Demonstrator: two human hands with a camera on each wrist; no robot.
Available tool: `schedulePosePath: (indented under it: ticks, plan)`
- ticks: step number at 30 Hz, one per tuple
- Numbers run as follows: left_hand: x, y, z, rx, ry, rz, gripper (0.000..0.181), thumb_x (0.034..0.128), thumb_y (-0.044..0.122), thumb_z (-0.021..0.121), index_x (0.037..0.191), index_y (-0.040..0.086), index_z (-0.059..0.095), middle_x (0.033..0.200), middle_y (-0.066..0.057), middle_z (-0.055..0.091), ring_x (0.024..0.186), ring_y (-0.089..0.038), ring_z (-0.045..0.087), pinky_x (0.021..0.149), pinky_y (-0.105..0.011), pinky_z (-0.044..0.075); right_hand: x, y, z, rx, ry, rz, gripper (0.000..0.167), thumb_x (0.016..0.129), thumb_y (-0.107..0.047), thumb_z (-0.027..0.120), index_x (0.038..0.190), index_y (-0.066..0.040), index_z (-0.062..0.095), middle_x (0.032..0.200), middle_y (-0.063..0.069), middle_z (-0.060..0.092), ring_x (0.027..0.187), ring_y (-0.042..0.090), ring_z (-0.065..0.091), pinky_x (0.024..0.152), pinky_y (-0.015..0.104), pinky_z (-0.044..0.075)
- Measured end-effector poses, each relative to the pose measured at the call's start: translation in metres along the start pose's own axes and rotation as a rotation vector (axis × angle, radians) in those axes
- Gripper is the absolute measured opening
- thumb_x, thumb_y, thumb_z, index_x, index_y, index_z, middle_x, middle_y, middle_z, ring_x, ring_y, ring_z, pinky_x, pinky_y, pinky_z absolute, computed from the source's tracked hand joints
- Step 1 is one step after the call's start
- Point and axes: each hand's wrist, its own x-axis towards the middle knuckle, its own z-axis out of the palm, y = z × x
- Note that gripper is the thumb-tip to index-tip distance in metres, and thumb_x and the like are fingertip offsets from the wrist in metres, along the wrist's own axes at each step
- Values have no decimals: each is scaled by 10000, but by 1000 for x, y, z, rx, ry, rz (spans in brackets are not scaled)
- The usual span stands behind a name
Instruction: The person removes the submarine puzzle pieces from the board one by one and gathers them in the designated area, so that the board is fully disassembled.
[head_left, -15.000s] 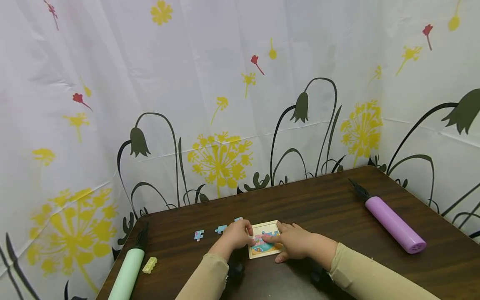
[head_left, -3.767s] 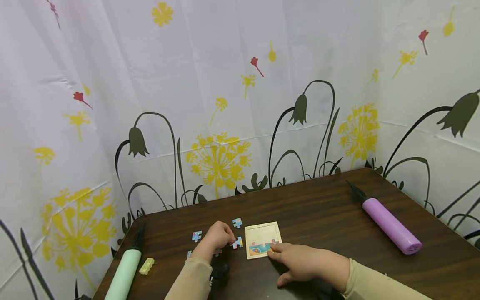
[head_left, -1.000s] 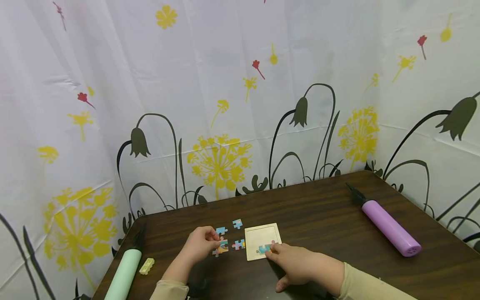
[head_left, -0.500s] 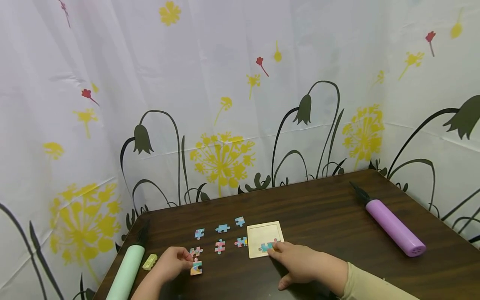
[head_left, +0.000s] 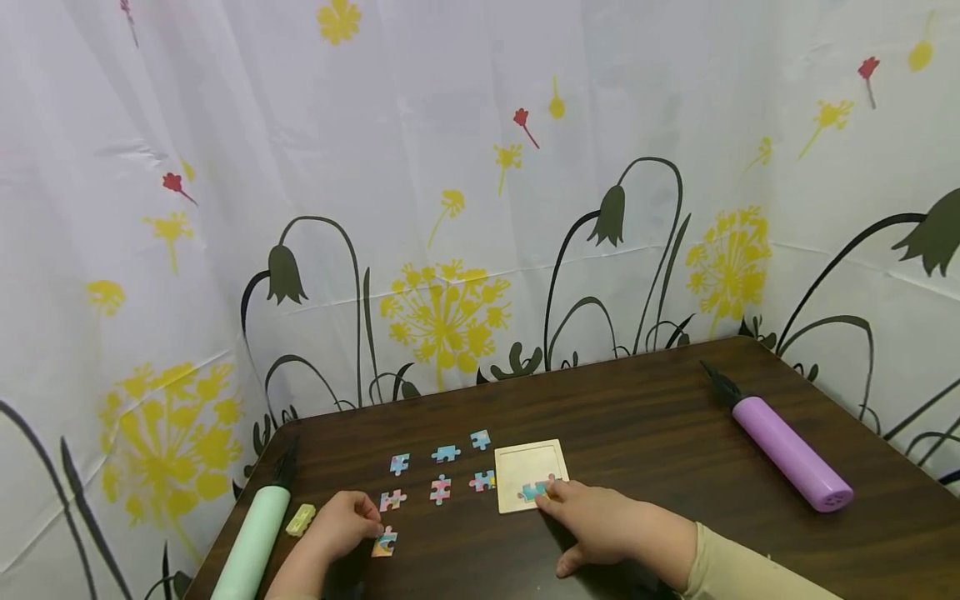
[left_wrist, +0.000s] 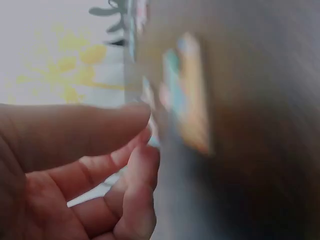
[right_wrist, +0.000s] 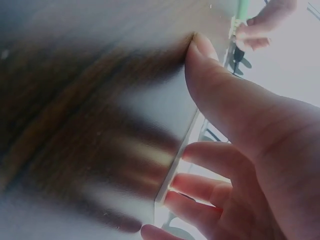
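Beside a jigsaw piece (head_left: 385, 543) with orange and teal print, my left hand (head_left: 341, 527) hovers low over the table, thumb and fingertips close together. The left wrist view shows that piece (left_wrist: 192, 95) blurred, just beyond the fingertips, with nothing clearly pinched. My right hand (head_left: 596, 523) rests at the near right corner of a square wooden puzzle tray (head_left: 517, 467), its thumb on the table. A teal and pink piece (head_left: 534, 491) lies in the tray, partly under the right fingers. In the right wrist view, fingertips (right_wrist: 192, 150) touch the tray's edge.
Several loose jigsaw pieces (head_left: 441, 489) lie in rows left of the tray. A pale yellow block (head_left: 301, 520) and a green hand pump (head_left: 255, 542) lie at the left. A purple hand pump (head_left: 791, 454) lies at the right. A flowered curtain hangs behind the table.
Several pieces came out of the tray and now lie left of it. My left hand carried the orange and teal piece left and set it down; it has since turned slightly. The right hand stays.
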Motion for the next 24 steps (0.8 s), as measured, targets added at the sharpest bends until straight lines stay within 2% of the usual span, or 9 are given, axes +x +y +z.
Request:
schedulePosePath:
  ticks: [3, 7, 13, 16, 19, 24]
  plan:
    - [7, 21, 2, 42, 18, 33, 171, 749, 38, 763, 751, 73, 595, 709, -18, 558, 652, -197, 506, 584, -354, 405, 0, 1, -1, 2, 2, 3, 905, 753, -578, 761, 1472, -113, 467, 1469, 123, 417, 1327, 276, 426, 922, 414, 483]
    - [16, 54, 13, 60, 4, 119, 169, 767, 52, 765, 762, 94, 601, 713, -5, 559, 638, -191, 501, 567, -356, 403, 0, 1, -2, 8, -4, 0, 904, 757, -574, 755, 1476, -111, 462, 1480, 127, 405, 1337, 280, 415, 927, 404, 480]
    - [35, 101, 49, 28, -85, 277, 149, 759, 44, 784, 782, 76, 640, 697, 18, 585, 609, -151, 519, 560, -333, 431, -1, 1, -1, -1, 4, -5, 905, 754, -575, 757, 1472, -105, 468, 1474, 132, 413, 1332, 285, 424, 928, 397, 482]
    - [42, 119, 69, 45, -131, 331, 141, 749, 51, 784, 807, 67, 656, 704, 19, 569, 609, -146, 496, 554, -322, 422, 1, 2, 0, -4, 6, -11, 908, 753, -586, 748, 1472, -108, 467, 1476, 133, 414, 1331, 285, 425, 921, 390, 487]
    - [43, 134, 85, 49, -176, 333, 158, 744, 40, 780, 837, 63, 655, 690, 3, 559, 586, -153, 495, 537, -321, 410, 2, 2, 1, -1, 1, -15, 913, 756, -594, 739, 1480, -114, 458, 1493, 136, 398, 1339, 285, 416, 918, 389, 489]
    - [41, 150, 104, 100, -199, 309, 224, 725, 47, 816, 862, 81, 642, 725, -3, 573, 597, -172, 494, 552, -340, 406, 1, 3, 1, 11, -7, -3, 919, 759, -589, 739, 1494, -125, 439, 1518, 147, 369, 1354, 294, 399, 923, 402, 487]
